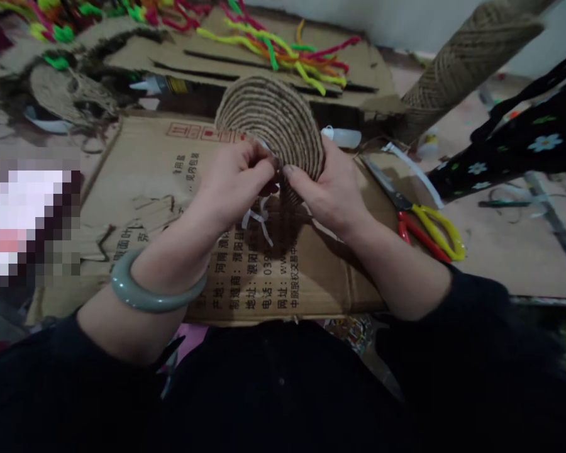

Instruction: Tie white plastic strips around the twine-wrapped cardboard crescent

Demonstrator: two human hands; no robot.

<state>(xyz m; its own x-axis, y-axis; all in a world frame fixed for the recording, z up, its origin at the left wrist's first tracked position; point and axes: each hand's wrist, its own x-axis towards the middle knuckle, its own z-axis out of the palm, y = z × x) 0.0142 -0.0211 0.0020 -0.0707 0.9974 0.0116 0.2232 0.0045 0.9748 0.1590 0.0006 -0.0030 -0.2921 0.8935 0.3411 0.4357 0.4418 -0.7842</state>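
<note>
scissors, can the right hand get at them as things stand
Probably yes, once the right hand lets go of the coiled disc: the scissors lie beside its forearm, yellow handle in clear view, though the forearm seems to hide part of the red one.

Rope disc [279, 119]: prob. tan w/ rings
</note>
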